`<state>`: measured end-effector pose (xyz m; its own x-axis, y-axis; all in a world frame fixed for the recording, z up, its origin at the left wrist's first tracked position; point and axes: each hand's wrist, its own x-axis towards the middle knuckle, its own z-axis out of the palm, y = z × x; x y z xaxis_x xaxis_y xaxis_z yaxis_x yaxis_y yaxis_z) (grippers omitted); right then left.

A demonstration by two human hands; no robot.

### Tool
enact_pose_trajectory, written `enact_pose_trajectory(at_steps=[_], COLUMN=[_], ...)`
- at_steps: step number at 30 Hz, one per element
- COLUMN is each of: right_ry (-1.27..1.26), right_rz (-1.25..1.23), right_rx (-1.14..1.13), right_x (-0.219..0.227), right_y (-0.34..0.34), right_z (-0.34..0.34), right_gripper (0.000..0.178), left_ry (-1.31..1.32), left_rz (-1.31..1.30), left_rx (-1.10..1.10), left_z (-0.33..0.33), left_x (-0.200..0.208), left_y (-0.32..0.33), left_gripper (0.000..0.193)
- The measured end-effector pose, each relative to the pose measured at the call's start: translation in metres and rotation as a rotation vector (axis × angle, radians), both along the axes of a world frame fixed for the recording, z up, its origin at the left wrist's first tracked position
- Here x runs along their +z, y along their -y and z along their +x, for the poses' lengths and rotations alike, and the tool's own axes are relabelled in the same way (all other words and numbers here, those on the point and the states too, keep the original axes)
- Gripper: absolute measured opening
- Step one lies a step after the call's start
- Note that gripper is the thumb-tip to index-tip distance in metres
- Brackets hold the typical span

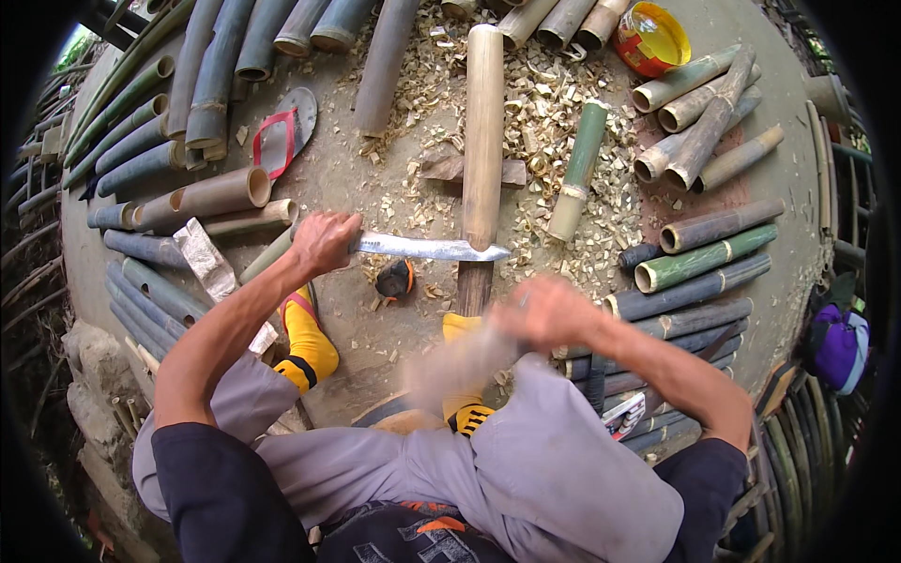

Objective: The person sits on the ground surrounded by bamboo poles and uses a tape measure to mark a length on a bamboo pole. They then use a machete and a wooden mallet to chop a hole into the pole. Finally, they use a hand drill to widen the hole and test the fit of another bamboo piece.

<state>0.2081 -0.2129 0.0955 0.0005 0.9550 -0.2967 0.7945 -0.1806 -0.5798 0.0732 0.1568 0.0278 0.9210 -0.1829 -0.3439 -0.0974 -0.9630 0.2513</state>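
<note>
The work area is a grey-brown ground (366,314) strewn with pale chips (615,174) and bordered by bamboo sections on both sides. The pale bamboo tube (484,122) lies ahead of the person, pointing away, its middle crossing a reddish-brown wooden block (441,169). A long knife (413,246) spans the tube's near end, the blade tip reaching just past its right side at a notch. Whether the dark brown piece (475,286) below the blade is joined to the tube cannot be told. The left hand (327,242) has its fingers clamped on the knife's handle. The right hand (549,314) is blurred; its fingers appear clamped on a pale club-like piece (460,361) – their exact placement is unclear. Caution: neither hand holds the tube, so an off-centre blow could roll it on the block and deflect the edge. A blow past the narrow tip could miss the blade; a loose left grip could let it twist – possibly towards the feet in yellow socks (310,342). Farther out, a green bamboo section (578,172) lies to the right, a red-strapped sandal (284,133) to the left, and a red-and-yellow tub (652,39) at the far right.
</note>
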Motion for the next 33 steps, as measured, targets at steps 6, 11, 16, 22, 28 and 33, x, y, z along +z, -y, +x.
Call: enact_pose_trajectory(at_steps=[6,11,16,22,28,33], right_ry=[-0.072,-0.278,-0.245,-0.275,-0.251,-0.265], right_rz=[-0.167,0.149,0.137,0.213,0.108,0.087], right_rx=[-0.444,-1.095,-1.491,-1.458,-1.403,-1.364], right_x=[0.037,0.035,0.032,0.024,0.028,0.029], right_y=[0.000,0.035,0.063,0.063,0.054,0.051], right_z=[-0.012,-0.073,-0.072,-0.073,-0.076,-0.069], right_gripper=[0.079,0.082,0.081,0.099,0.097,0.097], left_ry=[0.153,-0.194,-0.070,-0.221,-0.249,-0.244], left_rz=[0.021,-0.232,-0.524,-0.169,-0.072,-0.056], left_rx=[0.101,0.405,0.188,0.142,0.198,0.140], left_z=[-0.015,-0.076,-0.049,0.033,0.058,0.060], left_x=[0.006,0.070,0.051,0.047,0.036,0.040], left_y=[0.012,0.076,-0.013,-0.034,-0.031,-0.031], left_gripper=[0.032,0.035,0.044,0.031,0.025,0.024])
